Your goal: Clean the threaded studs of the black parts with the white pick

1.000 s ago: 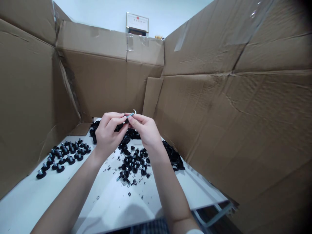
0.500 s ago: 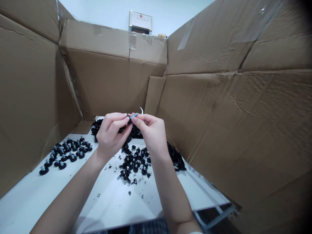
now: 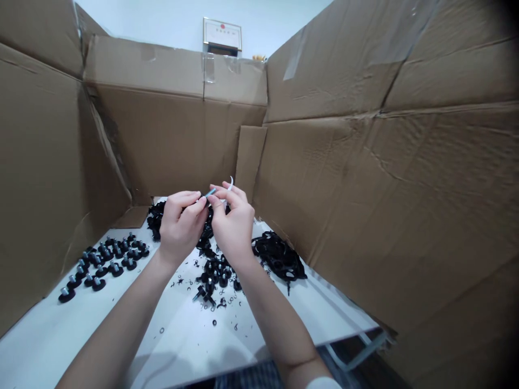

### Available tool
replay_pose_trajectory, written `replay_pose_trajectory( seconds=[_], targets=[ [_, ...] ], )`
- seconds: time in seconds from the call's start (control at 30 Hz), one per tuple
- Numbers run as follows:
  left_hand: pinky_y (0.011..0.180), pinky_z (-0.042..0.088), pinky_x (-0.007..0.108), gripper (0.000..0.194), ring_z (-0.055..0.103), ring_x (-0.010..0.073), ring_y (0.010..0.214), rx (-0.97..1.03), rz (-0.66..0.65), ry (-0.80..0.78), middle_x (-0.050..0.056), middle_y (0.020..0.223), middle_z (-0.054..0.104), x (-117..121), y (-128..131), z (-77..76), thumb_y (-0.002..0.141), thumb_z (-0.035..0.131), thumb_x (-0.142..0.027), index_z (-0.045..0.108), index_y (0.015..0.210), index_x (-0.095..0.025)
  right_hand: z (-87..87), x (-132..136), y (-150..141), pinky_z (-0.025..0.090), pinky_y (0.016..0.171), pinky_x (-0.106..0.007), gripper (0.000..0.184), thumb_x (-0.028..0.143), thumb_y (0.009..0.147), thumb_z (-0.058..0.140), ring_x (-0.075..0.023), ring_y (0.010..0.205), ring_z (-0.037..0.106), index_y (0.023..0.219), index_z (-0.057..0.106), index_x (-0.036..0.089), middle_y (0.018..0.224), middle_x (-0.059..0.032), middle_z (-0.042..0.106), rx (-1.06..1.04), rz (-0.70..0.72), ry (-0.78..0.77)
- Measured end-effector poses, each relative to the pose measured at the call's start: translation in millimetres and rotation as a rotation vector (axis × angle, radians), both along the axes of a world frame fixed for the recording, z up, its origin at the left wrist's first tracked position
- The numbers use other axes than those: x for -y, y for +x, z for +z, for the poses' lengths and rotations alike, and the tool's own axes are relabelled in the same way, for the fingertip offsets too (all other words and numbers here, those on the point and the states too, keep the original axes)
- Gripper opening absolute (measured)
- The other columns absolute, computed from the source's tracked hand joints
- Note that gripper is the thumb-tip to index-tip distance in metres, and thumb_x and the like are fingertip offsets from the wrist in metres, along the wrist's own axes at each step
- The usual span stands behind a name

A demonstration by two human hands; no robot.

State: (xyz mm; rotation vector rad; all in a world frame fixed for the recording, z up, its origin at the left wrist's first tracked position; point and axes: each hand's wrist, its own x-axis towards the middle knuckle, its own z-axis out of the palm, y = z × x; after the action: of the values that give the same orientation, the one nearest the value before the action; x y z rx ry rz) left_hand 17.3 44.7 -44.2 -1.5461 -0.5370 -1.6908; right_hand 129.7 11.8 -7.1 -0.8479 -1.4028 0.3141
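My left hand (image 3: 180,226) and my right hand (image 3: 232,224) meet above a white table (image 3: 190,346), their fingertips pinching a thin blue-tinted metal stud (image 3: 210,193). Its lower end disappears among my fingers. A curved white sliver (image 3: 231,183) sticks up behind my right fingers, and I cannot tell what it is. Below my wrists lies a heap of black rubber feet with metal studs (image 3: 213,275). Small black rings (image 3: 182,286) are scattered around it.
Rows of studded black feet (image 3: 101,262) stand at the left. Tangled black rubber pieces lie behind my hands (image 3: 156,219) and to the right (image 3: 279,256). Tall cardboard walls (image 3: 365,178) surround the table on three sides. A framed plaque (image 3: 222,37) hangs beyond.
My hands have drawn closer together and turned the stud, and my right hand has shifted left, uncovering more of the black pile at right. The whole view has shifted slightly.
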Motion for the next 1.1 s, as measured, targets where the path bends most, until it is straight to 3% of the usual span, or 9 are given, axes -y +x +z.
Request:
replay_pose_trajectory(
  seconds=[0.17,0.23,0.37,0.43,0.57,0.67,0.87,1.0,1.1],
  targets=[
    [0.085,0.055,0.033,0.012,0.064,0.0176,0.096,0.040,-0.154,-0.332,0.003,0.095,0.066,-21.4,-8.4,-12.2,0.081,0.066,-0.015,0.067,0.091,-0.023,2.7,1.7,4.9,0.043,0.107,-0.039,0.018,0.021,0.083,0.058,-0.0209,0.121,0.060,0.068,0.067,0.021,0.112,-0.0069,0.074,-0.032,0.165,-0.097],
    [0.084,0.055,0.034,0.007,0.065,0.0182,0.093,0.081,-0.201,-0.443,0.005,0.094,0.067,-29.0,-10.6,-14.0,0.083,0.065,-0.018,0.067,0.089,-0.021,6.6,5.8,12.9,0.043,0.108,-0.040,0.017,0.025,0.084,0.058,-0.0208,0.121,0.060,0.070,0.068,0.022,0.113,-0.0056,0.074,-0.054,0.202,-0.061],
    [0.078,0.059,0.030,0.022,0.069,0.0156,0.084,0.176,-0.320,-0.578,0.006,0.095,0.068,-31.5,-14.0,-7.1,0.084,0.065,-0.026,0.062,0.103,-0.016,14.4,2.1,40.6,0.042,0.108,-0.040,0.015,0.033,0.083,0.062,-0.0212,0.116,0.064,0.077,0.071,0.021,0.113,-0.0074,0.074,-0.110,-0.062,0.126],
    [0.082,0.060,0.031,0.032,0.072,0.0163,0.088,0.208,-0.498,-0.689,0.008,0.100,0.070,-24.7,-17.5,0.5,0.085,0.066,-0.029,0.060,0.113,-0.016,17.2,-7.5,58.5,0.046,0.103,-0.041,0.021,0.036,0.084,0.059,-0.0228,0.109,0.067,0.082,0.074,0.020,0.106,-0.0091,0.076,-0.070,-0.223,0.146],
    [0.088,0.060,0.036,0.031,0.073,0.0184,0.090,0.283,-0.991,-0.930,0.010,0.104,0.073,-3.2,-25.1,17.1,0.081,0.070,-0.033,0.067,0.109,-0.019,20.4,-28.3,92.2,0.050,0.085,-0.044,0.030,0.031,0.083,0.053,-0.0292,0.089,0.071,0.088,0.078,0.015,0.093,-0.0149,0.077,0.166,-0.567,-0.018],
    [0.080,0.063,0.033,0.028,0.074,0.0183,0.082,0.254,-1.138,-0.974,0.009,0.094,0.075,10.3,-27.4,25.4,0.076,0.076,-0.035,0.072,0.099,-0.020,20.0,-39.0,108.1,0.048,0.075,-0.043,0.031,0.028,0.078,0.052,-0.0310,0.074,0.069,0.084,0.079,0.013,0.080,-0.0171,0.077,0.265,-0.716,-0.141],
    [0.074,0.063,0.025,0.024,0.073,0.0144,0.077,0.162,-1.211,-0.947,0.005,0.092,0.075,18.9,-29.8,29.0,0.076,0.078,-0.034,0.074,0.097,-0.024,16.6,-50.5,116.9,0.049,0.078,-0.044,0.035,0.021,0.074,0.052,-0.0314,0.078,0.069,0.094,0.079,0.011,0.087,-0.0186,0.077,0.254,-0.812,-0.173],
    [0.069,0.063,0.028,0.027,0.072,0.0160,0.073,0.143,-1.140,-0.888,0.007,0.091,0.073,19.8,-30.4,27.7,0.073,0.078,-0.038,0.069,0.093,-0.022,18.8,-49.0,111.9,0.050,0.079,-0.043,0.032,0.026,0.075,0.056,-0.0297,0.077,0.069,0.092,0.079,0.011,0.083,-0.0172,0.077,0.233,-0.796,-0.166],
    [0.070,0.063,0.030,0.020,0.072,0.0166,0.075,0.116,-1.064,-0.859,0.006,0.090,0.070,19.9,-30.8,27.6,0.077,0.073,-0.029,0.065,0.095,-0.023,20.5,-45.5,103.8,0.049,0.078,-0.041,0.029,0.031,0.076,0.058,-0.0287,0.075,0.069,0.086,0.079,0.014,0.081,-0.0145,0.077,0.238,-0.720,-0.150]
  ],
)
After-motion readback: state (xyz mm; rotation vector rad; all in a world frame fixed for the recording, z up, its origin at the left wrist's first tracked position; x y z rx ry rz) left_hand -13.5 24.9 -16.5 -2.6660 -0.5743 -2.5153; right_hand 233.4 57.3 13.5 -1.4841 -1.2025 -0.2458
